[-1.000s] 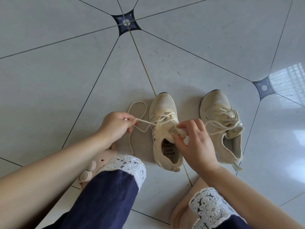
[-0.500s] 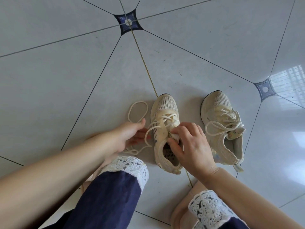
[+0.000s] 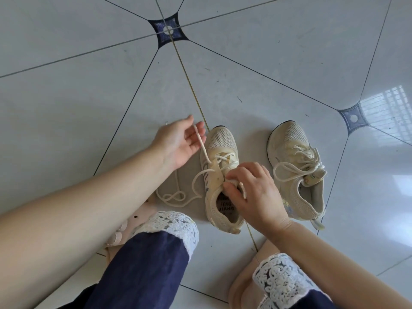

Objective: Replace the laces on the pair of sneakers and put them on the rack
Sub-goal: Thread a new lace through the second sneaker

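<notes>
Two cream mesh sneakers stand side by side on the tiled floor. The left sneaker (image 3: 219, 175) has a cream lace (image 3: 178, 197) partly threaded; its loose length loops on the floor to the left. One lace end runs up and lies across the fingers of my left hand (image 3: 178, 146), which is palm up with fingers spread, left of the toe. My right hand (image 3: 252, 192) pinches the tongue of the left sneaker at the collar. The right sneaker (image 3: 296, 172) sits apart, laced with a loose bow.
The floor is pale grey tile (image 3: 267, 63) with dark grout lines and dark diamond insets (image 3: 167, 30). My knees in navy trousers with white lace cuffs (image 3: 169, 224) and pink slippers (image 3: 124, 230) fill the near edge. No rack is in view.
My left hand has moved up and away from the shoe's side to beside the toe, opening palm up with the lace end drawn out. My right hand stays on the tongue.
</notes>
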The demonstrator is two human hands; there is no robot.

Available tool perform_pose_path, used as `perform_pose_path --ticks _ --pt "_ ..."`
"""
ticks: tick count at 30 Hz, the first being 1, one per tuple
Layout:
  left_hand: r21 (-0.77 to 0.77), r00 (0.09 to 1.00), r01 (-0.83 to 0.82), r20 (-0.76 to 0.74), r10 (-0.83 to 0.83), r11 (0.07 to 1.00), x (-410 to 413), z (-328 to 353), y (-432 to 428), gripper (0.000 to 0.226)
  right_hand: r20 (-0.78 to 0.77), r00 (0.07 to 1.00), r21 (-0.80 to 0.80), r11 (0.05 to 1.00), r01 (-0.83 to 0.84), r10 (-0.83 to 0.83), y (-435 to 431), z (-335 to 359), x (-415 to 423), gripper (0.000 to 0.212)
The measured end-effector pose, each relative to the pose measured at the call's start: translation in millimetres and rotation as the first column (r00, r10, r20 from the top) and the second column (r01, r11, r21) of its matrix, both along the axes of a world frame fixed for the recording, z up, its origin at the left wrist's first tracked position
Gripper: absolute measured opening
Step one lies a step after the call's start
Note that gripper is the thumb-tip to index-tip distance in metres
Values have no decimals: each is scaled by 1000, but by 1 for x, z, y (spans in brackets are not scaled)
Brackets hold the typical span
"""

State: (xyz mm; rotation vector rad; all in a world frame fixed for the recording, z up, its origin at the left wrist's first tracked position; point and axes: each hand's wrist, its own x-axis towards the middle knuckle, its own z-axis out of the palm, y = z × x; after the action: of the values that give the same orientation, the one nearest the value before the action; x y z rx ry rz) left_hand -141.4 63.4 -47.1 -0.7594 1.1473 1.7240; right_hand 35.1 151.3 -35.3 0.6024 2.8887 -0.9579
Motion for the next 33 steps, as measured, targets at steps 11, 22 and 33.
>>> perform_pose_path --ticks 11,22,33 --pt "-31 470 799 -592 -655 601 15 56 13 19 440 836 -891 -44 451 -329 47 25 -74 49" --pt "-504 279 759 -320 -905 412 -2 4 -51 21 393 697 -900 -96 425 -600 90 37 -67 31" --pt "-234 542 697 -446 -712 678 18 38 -4 22 287 957 -606 765 217 -45 -9 34 -55 29"
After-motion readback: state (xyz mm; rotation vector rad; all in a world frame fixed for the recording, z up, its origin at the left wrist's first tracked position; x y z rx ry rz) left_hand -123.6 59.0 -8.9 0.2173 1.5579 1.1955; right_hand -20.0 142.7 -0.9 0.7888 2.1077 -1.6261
